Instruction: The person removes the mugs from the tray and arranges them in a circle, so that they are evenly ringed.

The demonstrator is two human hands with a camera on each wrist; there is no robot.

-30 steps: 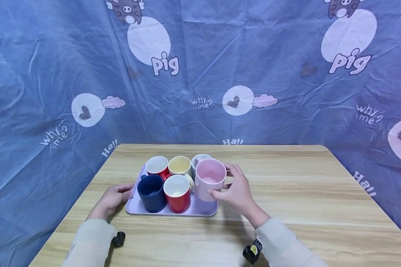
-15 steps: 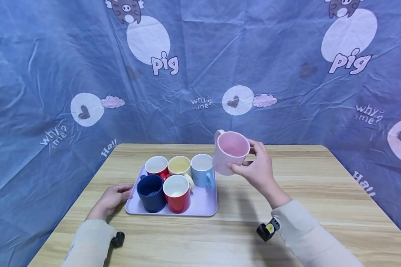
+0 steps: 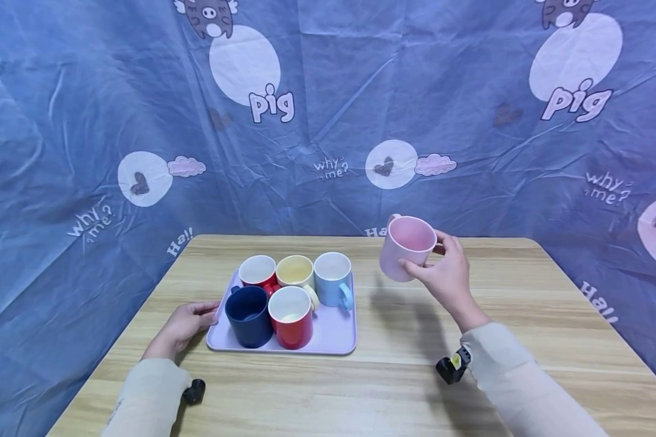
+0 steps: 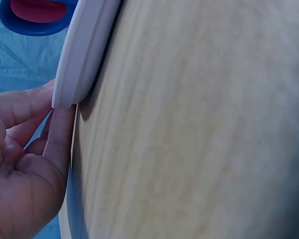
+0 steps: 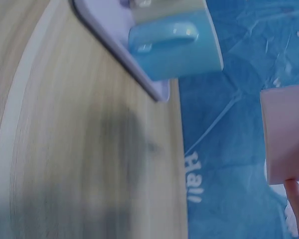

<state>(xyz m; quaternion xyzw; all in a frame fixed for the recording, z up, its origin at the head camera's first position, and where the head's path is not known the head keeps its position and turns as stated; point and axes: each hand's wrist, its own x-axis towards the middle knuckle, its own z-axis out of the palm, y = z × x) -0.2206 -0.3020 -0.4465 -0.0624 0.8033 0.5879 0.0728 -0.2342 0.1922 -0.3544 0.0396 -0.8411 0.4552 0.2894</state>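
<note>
My right hand [image 3: 444, 271] grips a pink mug [image 3: 407, 250] around its side, holding it up above the table right of the tray. Its handle points to the far left. At the right wrist view's edge the pink mug [image 5: 288, 134] shows only in part. My left hand [image 3: 180, 328] pinches the left rim of a lilac tray [image 3: 330, 340], thumb and fingers at the edge in the left wrist view. On the tray stand a navy mug [image 3: 248, 328], a front red mug [image 3: 294, 331], a back red mug [image 3: 257, 273], a cream mug [image 3: 295, 273] and a light blue mug [image 3: 330, 290].
The tray rests on a light wooden table [image 3: 503, 340]. A blue patterned curtain [image 3: 328, 109] hangs behind and around it. Black devices are strapped at the left wrist [image 3: 194, 392] and the right wrist [image 3: 452, 367].
My right hand has lifted the pink mug off the tray's front right area and carried it up and to the right, uncovering the light blue mug. My left hand stays at the tray.
</note>
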